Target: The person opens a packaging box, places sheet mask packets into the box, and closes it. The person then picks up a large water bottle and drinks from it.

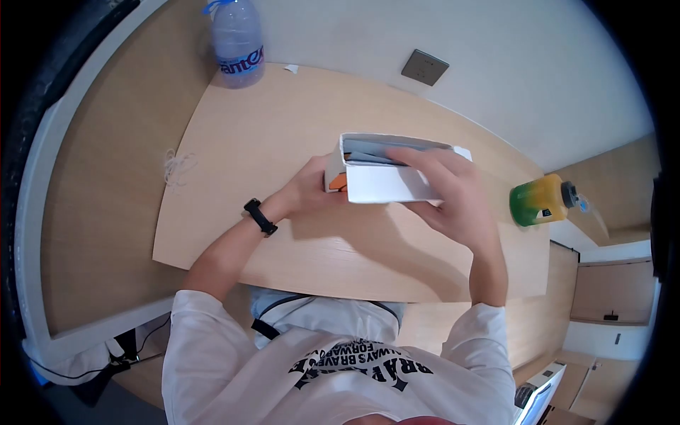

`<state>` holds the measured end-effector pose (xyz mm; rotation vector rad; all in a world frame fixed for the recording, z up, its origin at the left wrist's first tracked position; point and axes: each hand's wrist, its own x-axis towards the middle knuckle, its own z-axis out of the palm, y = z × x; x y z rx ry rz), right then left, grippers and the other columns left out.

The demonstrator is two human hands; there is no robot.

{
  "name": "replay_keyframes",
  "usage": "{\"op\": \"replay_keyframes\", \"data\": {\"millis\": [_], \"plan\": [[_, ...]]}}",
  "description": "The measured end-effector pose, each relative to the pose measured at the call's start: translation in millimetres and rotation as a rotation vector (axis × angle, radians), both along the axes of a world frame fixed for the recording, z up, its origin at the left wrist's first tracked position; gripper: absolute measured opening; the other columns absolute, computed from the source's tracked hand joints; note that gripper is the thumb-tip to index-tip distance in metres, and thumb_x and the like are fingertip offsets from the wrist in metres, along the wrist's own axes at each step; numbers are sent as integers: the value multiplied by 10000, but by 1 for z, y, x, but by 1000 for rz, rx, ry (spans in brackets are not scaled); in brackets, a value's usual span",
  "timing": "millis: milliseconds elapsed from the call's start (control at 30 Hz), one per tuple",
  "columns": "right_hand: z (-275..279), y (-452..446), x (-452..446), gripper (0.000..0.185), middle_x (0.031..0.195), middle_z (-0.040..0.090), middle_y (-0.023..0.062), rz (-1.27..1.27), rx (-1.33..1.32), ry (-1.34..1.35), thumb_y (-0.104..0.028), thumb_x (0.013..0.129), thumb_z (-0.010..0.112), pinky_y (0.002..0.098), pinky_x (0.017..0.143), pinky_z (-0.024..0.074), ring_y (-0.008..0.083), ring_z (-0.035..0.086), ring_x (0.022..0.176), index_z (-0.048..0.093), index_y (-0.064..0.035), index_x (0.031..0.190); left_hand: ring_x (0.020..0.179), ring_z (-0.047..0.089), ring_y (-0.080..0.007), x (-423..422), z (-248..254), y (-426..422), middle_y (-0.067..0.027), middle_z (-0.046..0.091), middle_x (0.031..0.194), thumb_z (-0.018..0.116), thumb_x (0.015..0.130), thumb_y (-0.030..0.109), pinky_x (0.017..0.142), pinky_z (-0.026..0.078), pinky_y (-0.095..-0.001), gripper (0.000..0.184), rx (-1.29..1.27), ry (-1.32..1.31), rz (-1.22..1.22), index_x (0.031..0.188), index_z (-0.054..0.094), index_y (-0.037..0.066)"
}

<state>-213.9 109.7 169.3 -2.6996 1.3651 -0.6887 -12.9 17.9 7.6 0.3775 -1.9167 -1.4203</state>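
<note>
A white cardboard box (389,184) with an orange mark on its side is held above the table, its top open and a flap folded down toward me. Inside lies something grey and flat (372,157), which I cannot make out further. My left hand (313,185) grips the box's left end, its fingers partly hidden behind it. On the right side, my right hand (453,191) is closed around the box, with fingertips over the opening and the thumb below the flap.
A large clear bottle (239,46) stands at the table's back left, and a green-yellow bottle (538,201) at the right edge. A tangled white string (178,168) lies at left. A wall socket (425,67) is behind the wooden table (234,142).
</note>
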Motion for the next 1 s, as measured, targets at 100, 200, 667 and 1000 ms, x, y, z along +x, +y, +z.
{"op": "replay_keyframes", "data": {"millis": [100, 200, 667, 1000], "plan": [[-12, 10, -27, 474, 949, 687, 103, 65, -252, -70, -38, 664, 745, 348, 750, 501, 284, 629, 875, 605, -51, 1117, 967, 605, -152, 2, -2, -1, -83, 647, 1093, 726, 795, 95, 856, 491, -314, 484, 5, -17, -14, 1228, 516, 40], [-30, 26, -58, 364, 988, 690, 81, 5, -390, -250, 16, 718, 694, 326, 784, 496, 250, 619, 878, 618, -26, 1071, 993, 601, -174, 2, -3, -3, -106, 630, 1129, 736, 790, 122, 864, 487, -326, 555, -26, -73, 36, 1271, 472, 42], [-143, 25, -79, 469, 1069, 625, 92, -439, 345, -782, -58, 802, 666, 273, 823, 474, 127, 572, 927, 494, -35, 1238, 1127, 565, -182, -11, 0, 2, -95, 515, 1271, 594, 929, 174, 964, 474, -345, 468, 722, 164, 266, 1308, 364, 23], [-149, 40, -50, 467, 1219, 546, 123, -282, 750, -1554, -208, 905, 605, 360, 938, 458, 213, 571, 1070, 417, 5, 1276, 1184, 527, -222, -34, -8, 43, -100, 483, 1334, 593, 927, 197, 994, 443, -379, 566, 757, 121, -223, 1383, 299, 35]]}}
